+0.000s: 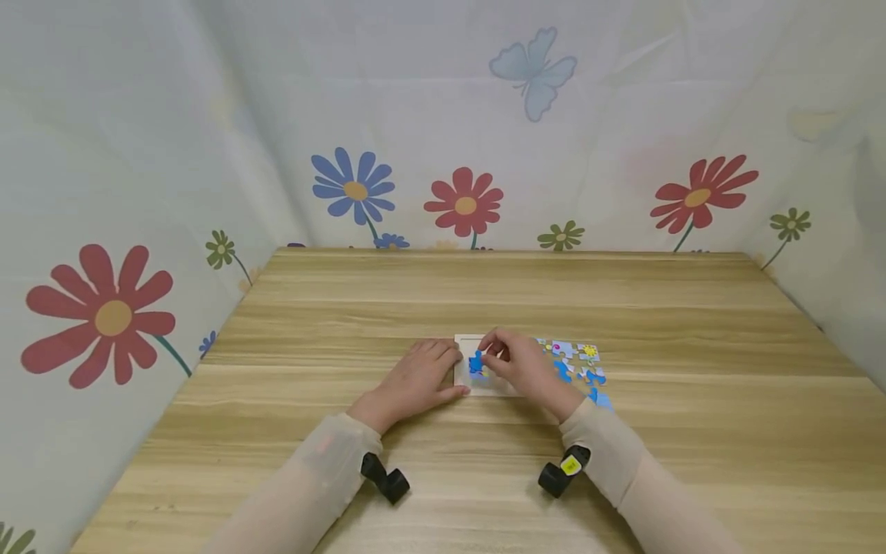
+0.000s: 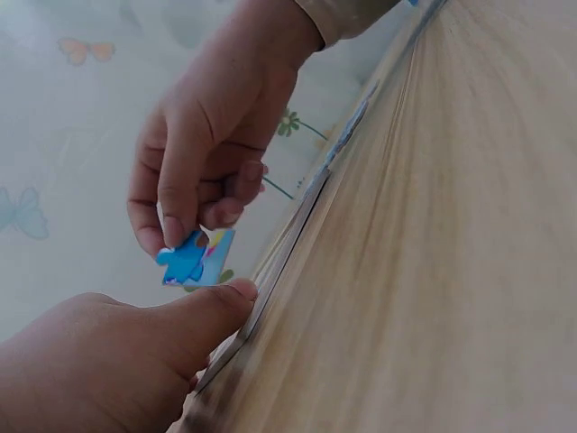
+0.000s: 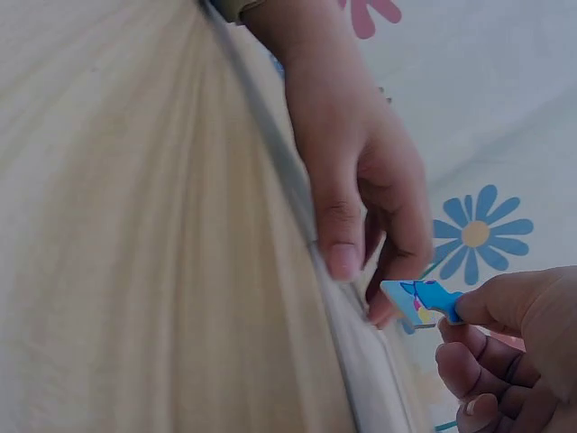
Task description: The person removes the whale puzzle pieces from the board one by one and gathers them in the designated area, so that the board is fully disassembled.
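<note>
A small blue jigsaw puzzle piece [image 1: 477,364] is pinched between the thumb and fingers of my right hand [image 1: 522,369]. In the right wrist view the piece [image 3: 424,300] shows a light blue part with yellow and pink marks. It is tilted above a flat, pale puzzle board [image 1: 462,382] with a raised rim. My left hand [image 1: 418,377] rests at the board's left edge, its thumb by the near corner and its fingers toward the far one. The left wrist view shows this thumb [image 2: 216,311] touching the rim. My right hand hides much of the board.
Several loose puzzle pieces [image 1: 589,352] lie right of the board, partly behind my right wrist. Everything lies on a wood-grain table [image 1: 360,300]. A pale curtain [image 1: 415,100] printed with flowers and a butterfly surrounds the table's back and sides. Each wrist wears a black camera [image 1: 556,478].
</note>
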{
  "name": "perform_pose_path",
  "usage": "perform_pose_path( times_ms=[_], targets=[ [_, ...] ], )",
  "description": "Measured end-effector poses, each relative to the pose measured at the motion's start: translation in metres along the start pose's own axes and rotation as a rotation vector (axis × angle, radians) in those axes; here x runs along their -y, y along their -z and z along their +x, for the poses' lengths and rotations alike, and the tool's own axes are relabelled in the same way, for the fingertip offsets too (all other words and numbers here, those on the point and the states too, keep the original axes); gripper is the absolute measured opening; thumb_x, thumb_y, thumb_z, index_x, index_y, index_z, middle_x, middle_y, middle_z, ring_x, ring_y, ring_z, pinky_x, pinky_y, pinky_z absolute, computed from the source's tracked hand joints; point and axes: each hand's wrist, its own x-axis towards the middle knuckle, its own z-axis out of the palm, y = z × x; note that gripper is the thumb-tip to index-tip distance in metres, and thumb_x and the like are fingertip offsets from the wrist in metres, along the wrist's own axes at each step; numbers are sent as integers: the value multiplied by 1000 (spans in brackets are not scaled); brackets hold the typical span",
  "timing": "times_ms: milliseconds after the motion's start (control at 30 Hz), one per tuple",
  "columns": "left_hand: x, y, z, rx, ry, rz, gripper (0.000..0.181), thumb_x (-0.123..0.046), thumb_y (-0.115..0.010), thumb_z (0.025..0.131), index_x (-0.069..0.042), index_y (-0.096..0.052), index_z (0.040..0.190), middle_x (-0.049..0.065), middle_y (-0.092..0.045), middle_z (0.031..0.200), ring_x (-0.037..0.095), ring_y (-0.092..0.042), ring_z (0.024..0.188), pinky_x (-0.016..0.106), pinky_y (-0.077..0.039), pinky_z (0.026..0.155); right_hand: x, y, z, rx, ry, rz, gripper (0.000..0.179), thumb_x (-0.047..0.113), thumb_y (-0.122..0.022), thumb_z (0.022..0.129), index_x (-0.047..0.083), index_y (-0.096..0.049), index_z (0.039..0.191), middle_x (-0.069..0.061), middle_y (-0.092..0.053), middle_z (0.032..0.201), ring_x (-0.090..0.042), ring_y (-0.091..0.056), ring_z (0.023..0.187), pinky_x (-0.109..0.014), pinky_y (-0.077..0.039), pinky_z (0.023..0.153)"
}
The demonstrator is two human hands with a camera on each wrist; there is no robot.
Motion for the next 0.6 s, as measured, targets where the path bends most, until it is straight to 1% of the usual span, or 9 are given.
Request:
perform_pose_path(
  times_ms=[200, 333, 467, 600],
  targets=[
    [1, -2, 1, -3, -4, 13, 54, -50, -60, 91, -6, -58, 122, 12, -56, 133, 28, -49, 128, 43, -34, 113, 1, 17, 0, 26, -4, -10, 10, 12, -63, 92, 7, -62, 101, -8, -67, 88, -11, -56, 68, -23, -48, 62],
    [1, -2, 2, -2, -1, 18, 55, -50, -60, 90, -5, -57, 123, 12, -56, 134, 29, -49, 127, 43, -34, 113, 1, 28, -2, 42, -25, -13, 12, 13, -62, 93, 7, -61, 103, -8, -66, 90, -12, -57, 69, -24, -50, 63],
    [1, -2, 2, 3, 5, 13, 55, -50, -60, 90, -6, -57, 123, 12, -55, 134, 28, -49, 128, 43, -34, 113, 0, 38, -5, 56, -56, -24, 12, 14, -61, 94, 8, -60, 104, -8, -65, 92, -13, -56, 71, -25, -50, 64],
    [0, -2, 1, 0, 3, 11, 55, -50, -60, 90, -5, -58, 123, 12, -56, 133, 28, -49, 127, 43, -34, 113, -4, 44, -9, 60, -47, -41, 11, 14, -60, 94, 7, -60, 102, -8, -64, 90, -14, -54, 70, -25, -48, 62]
  ],
)
